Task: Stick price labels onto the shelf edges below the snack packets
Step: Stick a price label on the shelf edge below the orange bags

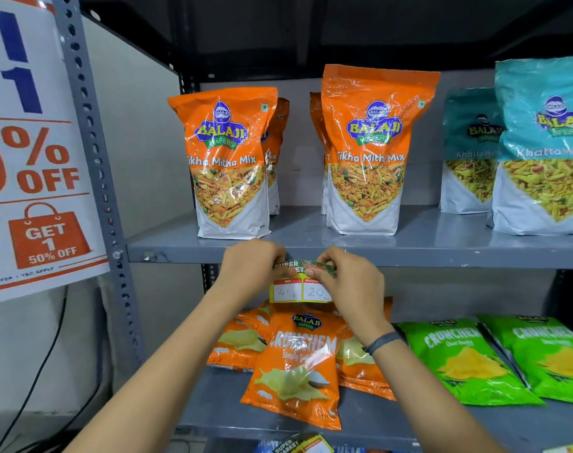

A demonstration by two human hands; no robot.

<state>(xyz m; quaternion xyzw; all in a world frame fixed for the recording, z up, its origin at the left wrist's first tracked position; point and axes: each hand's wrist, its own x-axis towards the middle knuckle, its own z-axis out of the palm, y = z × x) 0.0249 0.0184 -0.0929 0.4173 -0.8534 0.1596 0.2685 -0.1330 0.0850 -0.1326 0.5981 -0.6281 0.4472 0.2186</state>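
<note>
A yellow price label [300, 287] with a green and red top band and two white price boxes hangs against the grey shelf edge [442, 256], below the gap between two orange Tikha Mitha Mix packets [228, 165] [368, 152]. My left hand [252, 266] pinches the label's top left corner. At the top right, my right hand [347, 282] pinches the same label, thumb across its band. Both hands press its upper part at the shelf edge.
Teal Khatta Mitha packets [540, 145] stand at the right of the same shelf. On the lower shelf lie orange Crunchem packets [295, 364] and green Crunchem packets [468, 358]. A discount poster [33, 152] hangs on the perforated upright at left. Another label [303, 445] shows at the bottom.
</note>
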